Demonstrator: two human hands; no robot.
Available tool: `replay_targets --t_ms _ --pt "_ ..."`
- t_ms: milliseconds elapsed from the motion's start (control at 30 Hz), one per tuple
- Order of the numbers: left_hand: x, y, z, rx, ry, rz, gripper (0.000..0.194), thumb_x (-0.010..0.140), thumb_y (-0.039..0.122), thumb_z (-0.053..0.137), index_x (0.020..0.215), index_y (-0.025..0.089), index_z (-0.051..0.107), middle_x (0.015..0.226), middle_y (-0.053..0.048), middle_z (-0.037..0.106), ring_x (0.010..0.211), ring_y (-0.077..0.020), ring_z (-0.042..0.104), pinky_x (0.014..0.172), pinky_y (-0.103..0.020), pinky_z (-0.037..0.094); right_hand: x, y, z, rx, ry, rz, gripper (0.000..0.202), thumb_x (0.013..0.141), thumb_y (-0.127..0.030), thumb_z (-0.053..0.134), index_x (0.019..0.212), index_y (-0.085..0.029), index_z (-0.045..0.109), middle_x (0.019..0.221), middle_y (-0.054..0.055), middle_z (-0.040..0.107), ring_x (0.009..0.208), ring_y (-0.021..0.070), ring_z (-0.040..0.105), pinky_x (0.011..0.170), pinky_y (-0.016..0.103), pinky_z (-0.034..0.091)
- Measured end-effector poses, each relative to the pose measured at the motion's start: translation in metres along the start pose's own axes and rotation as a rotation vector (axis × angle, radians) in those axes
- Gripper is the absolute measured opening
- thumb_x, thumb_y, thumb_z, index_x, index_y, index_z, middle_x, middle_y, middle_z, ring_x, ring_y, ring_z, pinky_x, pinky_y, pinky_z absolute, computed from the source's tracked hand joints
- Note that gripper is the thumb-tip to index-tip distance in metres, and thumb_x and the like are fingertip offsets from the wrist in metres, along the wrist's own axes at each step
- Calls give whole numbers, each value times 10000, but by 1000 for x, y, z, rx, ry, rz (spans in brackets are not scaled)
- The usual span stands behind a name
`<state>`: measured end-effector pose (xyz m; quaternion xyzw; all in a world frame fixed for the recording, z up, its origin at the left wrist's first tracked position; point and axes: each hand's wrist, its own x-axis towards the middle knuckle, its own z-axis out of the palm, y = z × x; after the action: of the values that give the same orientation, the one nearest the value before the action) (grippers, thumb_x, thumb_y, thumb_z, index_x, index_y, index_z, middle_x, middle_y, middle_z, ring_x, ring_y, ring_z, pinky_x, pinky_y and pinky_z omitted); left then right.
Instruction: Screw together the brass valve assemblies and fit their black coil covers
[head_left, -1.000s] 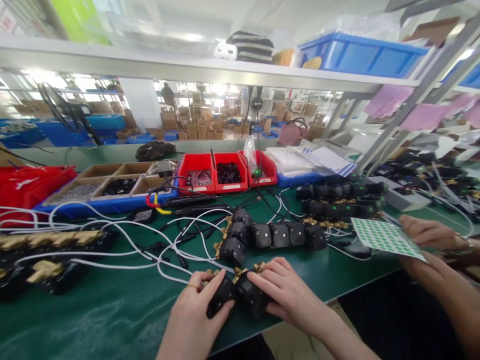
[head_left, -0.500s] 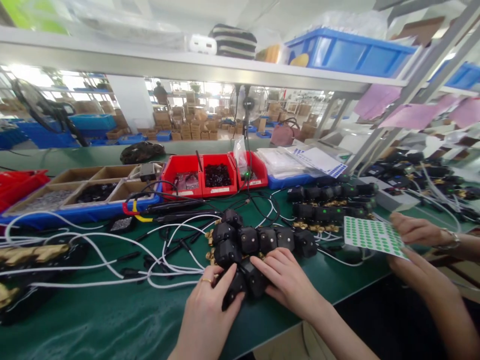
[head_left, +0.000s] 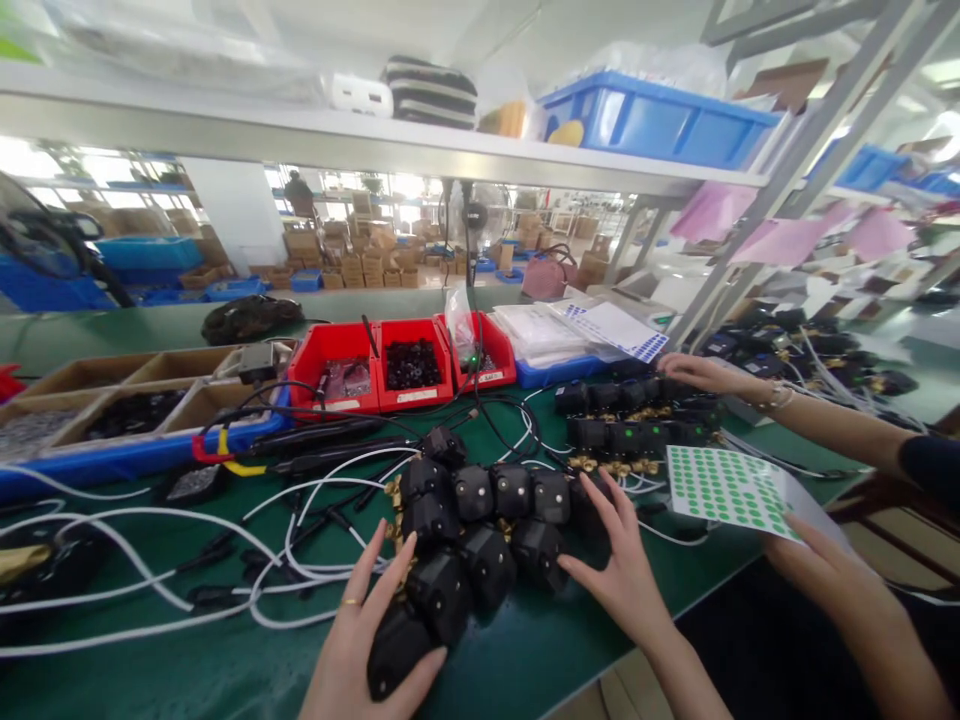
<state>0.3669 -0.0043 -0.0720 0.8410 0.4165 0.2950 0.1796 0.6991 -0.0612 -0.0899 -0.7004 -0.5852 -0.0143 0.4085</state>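
Several black blocky housings (head_left: pixel 486 568) with brass fittings stand in rows on the green mat, one row nearer me. My left hand (head_left: pixel 367 630) is wrapped around the housing at the near left end (head_left: pixel 401 645), thumb on its front side and fingers along its far left. At the other end of that row, my right hand (head_left: pixel 622 565) is spread, its thumb against the right-end housing (head_left: pixel 538 552) and its fingers raised by a housing behind. To the right, a co-worker's hand (head_left: pixel 817 550) holds a sheet of green dot stickers (head_left: pixel 724 488); the other hand (head_left: pixel 701 372) reaches over more housings.
Red bins (head_left: pixel 335 370) of small parts and a blue divided tray (head_left: pixel 150 445) line the back. White cables (head_left: pixel 292 490) spread across the left side. A shelf (head_left: pixel 480 150) with a blue crate (head_left: pixel 660 115) runs overhead.
The near housings now form a longer slanted row. My left hand has moved down left; my right hand has moved right and spread. The co-worker's far hand has left the sheet for the housings behind.
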Motion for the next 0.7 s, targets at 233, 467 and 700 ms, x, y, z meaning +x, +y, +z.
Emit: replay_targets --t_ms 233,467,700 --pt "24 1 -5 -92 -103 -13 555 921 346 574 1462 330 452 1608 -130 296 1408 -318 421 1086 -508 417 6 2 16 47 -27 37 783 826 -564 687 1478 -272 366 1537 122 217 1421 350 320 1111 542 426" --pt "55 -2 -5 -163 -108 -66 575 845 297 642 1409 313 532 1569 -115 382 1401 -327 426 1100 -547 379 17 9 19 37 -31 70 716 855 -515 666 1467 -271 386 1525 114 227 1417 328 326 1124 523 422" --pt "81 -9 0 -268 -157 -114 620 807 234 675 1406 307 534 1589 -115 343 1432 -318 388 1139 -548 353 29 19 33 -15 24 72 673 883 -547 597 1462 -269 395 1503 100 276 1393 299 360 1110 499 431"
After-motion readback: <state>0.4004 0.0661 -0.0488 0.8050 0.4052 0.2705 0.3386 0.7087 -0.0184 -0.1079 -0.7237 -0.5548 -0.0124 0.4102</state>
